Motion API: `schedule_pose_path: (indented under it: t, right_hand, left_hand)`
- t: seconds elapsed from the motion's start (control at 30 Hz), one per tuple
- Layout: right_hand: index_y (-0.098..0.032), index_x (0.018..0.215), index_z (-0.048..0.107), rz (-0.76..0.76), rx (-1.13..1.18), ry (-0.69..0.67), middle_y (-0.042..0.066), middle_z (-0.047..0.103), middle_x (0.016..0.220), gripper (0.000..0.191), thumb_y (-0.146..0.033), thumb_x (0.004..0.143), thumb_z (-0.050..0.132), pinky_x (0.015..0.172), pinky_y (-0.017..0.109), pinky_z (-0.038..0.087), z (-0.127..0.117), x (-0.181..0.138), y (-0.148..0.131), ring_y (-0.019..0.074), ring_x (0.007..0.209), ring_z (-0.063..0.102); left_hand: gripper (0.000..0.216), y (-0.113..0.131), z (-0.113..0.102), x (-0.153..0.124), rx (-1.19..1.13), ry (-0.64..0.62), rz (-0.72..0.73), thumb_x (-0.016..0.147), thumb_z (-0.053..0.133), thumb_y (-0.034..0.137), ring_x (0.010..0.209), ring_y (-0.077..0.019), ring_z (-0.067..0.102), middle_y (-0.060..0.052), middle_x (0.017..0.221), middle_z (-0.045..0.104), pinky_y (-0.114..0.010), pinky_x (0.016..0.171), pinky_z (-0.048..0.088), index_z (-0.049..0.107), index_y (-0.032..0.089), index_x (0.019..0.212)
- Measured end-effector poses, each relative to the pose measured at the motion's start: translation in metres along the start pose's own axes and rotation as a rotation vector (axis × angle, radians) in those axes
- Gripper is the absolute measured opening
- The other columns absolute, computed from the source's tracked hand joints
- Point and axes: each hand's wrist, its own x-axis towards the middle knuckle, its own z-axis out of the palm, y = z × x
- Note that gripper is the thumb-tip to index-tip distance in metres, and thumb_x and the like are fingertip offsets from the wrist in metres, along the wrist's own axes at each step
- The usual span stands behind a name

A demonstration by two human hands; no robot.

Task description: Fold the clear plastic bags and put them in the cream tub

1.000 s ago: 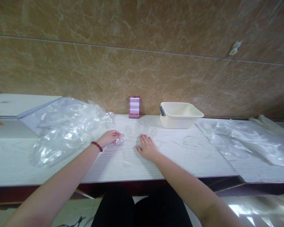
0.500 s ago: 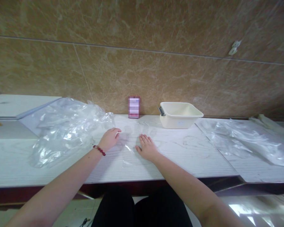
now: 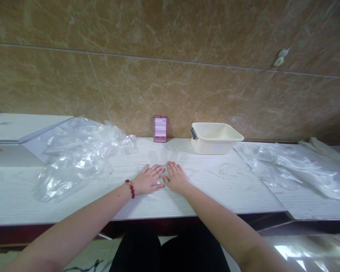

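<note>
My left hand (image 3: 149,180), with a dark red bead bracelet (image 3: 131,188) on its wrist, lies flat and open with fingers spread. Beside it, my right hand (image 3: 176,179) also rests flat, fingers stretched out, the two hands nearly meeting at the thumbs. Beneath and around them lies a thin clear plastic sheet or bag (image 3: 156,194), its outline faint and mostly covered. To the left is a crumpled heap of clear plastic bags (image 3: 82,162).
A cream plastic bin (image 3: 212,147) with a grey handle stands near the wall, right of a phone (image 3: 160,129) leaning upright. More clear plastic bags (image 3: 297,170) lie at the right. A white box (image 3: 14,155) occupies the left end of the white table (image 3: 229,192).
My left hand has moved right and slightly toward me, spreading from a curled pose to flat beside the right hand. My right hand has stayed in place.
</note>
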Motion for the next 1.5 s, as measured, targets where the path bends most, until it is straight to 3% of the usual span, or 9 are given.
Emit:
schedule_pose_path:
  t: [0.23, 0.43, 0.57, 0.67, 0.83, 1.03, 1.27, 1.37, 1.5]
  right_hand:
    - [-0.007, 0.128, 0.026, 0.026, -0.012, -0.041, 0.011, 0.024, 0.133, 0.062, -0.047, 0.08, 0.022, 0.099, 0.037, 0.011, -0.005, -0.001, -0.003, 0.0224, 0.123, 0.017]
    - [-0.01, 0.128, 0.025, 0.043, 0.003, -0.051, 0.01, 0.024, 0.133, 0.061, -0.047, 0.08, 0.022, 0.098, 0.043, 0.009, -0.006, -0.002, -0.004, 0.0231, 0.123, 0.016]
    - [-0.012, 0.127, 0.029, 0.04, 0.039, -0.018, 0.01, 0.026, 0.133, 0.06, -0.048, 0.079, 0.026, 0.097, 0.044, 0.01, -0.007, -0.002, -0.003, 0.025, 0.122, 0.018]
    - [-0.014, 0.123, 0.035, 0.05, 0.076, 0.035, 0.009, 0.03, 0.131, 0.055, -0.045, 0.078, 0.031, 0.097, 0.041, 0.012, -0.01, 0.0, -0.001, 0.0241, 0.121, 0.02]
    - [-0.013, 0.119, 0.04, 0.044, 0.124, 0.061, 0.009, 0.035, 0.128, 0.044, -0.032, 0.082, 0.027, 0.098, 0.033, 0.016, -0.011, 0.007, 0.009, 0.0177, 0.119, 0.026]
    - [-0.011, 0.125, 0.031, 0.065, 0.055, -0.027, 0.011, 0.027, 0.132, 0.056, -0.045, 0.08, 0.027, 0.097, 0.036, 0.014, -0.003, 0.012, 0.021, 0.0213, 0.121, 0.02]
    - [-0.014, 0.129, 0.024, 0.164, -0.051, -0.095, 0.013, 0.02, 0.135, 0.066, -0.056, 0.078, 0.019, 0.096, 0.04, 0.012, -0.002, 0.027, 0.045, 0.0254, 0.123, 0.015]
    - [-0.013, 0.129, 0.023, 0.167, -0.066, -0.114, 0.014, 0.019, 0.134, 0.067, -0.056, 0.078, 0.019, 0.096, 0.039, 0.013, -0.003, 0.035, 0.061, 0.0253, 0.123, 0.016]
    - [-0.009, 0.128, 0.025, 0.187, -0.078, -0.082, 0.013, 0.023, 0.133, 0.057, -0.042, 0.082, 0.026, 0.097, 0.037, 0.014, -0.012, 0.041, 0.082, 0.0229, 0.123, 0.017]
  left_hand:
    - [0.08, -0.037, -0.014, 0.002, -0.002, -0.114, -0.122, 0.065, 0.029, 0.069, 0.124, -0.0309, 0.005, -0.008, 0.138, 0.008, -0.059, 0.09, 0.001, 0.01, 0.028, 0.13]
    - [0.082, -0.059, -0.017, 0.003, -0.009, -0.148, -0.164, 0.064, 0.031, 0.069, 0.124, -0.0328, 0.004, -0.009, 0.138, 0.006, -0.062, 0.087, 0.0, 0.009, 0.027, 0.131]
    - [0.069, -0.041, -0.013, 0.006, 0.024, -0.047, -0.239, 0.074, 0.018, 0.062, 0.124, -0.0292, 0.006, -0.01, 0.137, 0.015, -0.058, 0.091, -0.001, 0.017, 0.022, 0.13]
    - [0.067, -0.011, -0.008, 0.007, 0.024, 0.032, -0.174, 0.077, 0.014, 0.059, 0.125, -0.0248, 0.008, -0.009, 0.136, 0.017, -0.051, 0.096, 0.001, 0.018, 0.018, 0.13]
    - [0.073, 0.025, 0.0, 0.0, 0.005, 0.021, -0.108, 0.075, 0.013, 0.061, 0.125, -0.0237, 0.01, -0.012, 0.136, 0.018, -0.043, 0.098, 0.006, 0.02, 0.012, 0.13]
    - [0.076, 0.025, 0.003, -0.007, 0.0, 0.018, -0.115, 0.07, 0.018, 0.066, 0.124, -0.0258, 0.009, -0.009, 0.137, 0.014, -0.049, 0.096, 0.001, 0.016, 0.021, 0.131]
    - [0.081, 0.026, -0.001, -0.008, -0.013, -0.016, -0.11, 0.066, 0.023, 0.069, 0.124, -0.0289, 0.008, -0.01, 0.137, 0.012, -0.054, 0.093, -0.002, 0.013, 0.021, 0.131]
    - [0.083, 0.026, -0.003, -0.009, -0.023, -0.019, -0.093, 0.065, 0.024, 0.07, 0.124, -0.0294, 0.008, -0.011, 0.137, 0.012, -0.056, 0.092, -0.003, 0.013, 0.022, 0.131]
    - [0.086, 0.026, -0.005, -0.01, -0.02, -0.03, -0.087, 0.063, 0.026, 0.071, 0.124, -0.0305, 0.008, -0.012, 0.137, 0.012, -0.056, 0.092, -0.002, 0.014, 0.021, 0.131]
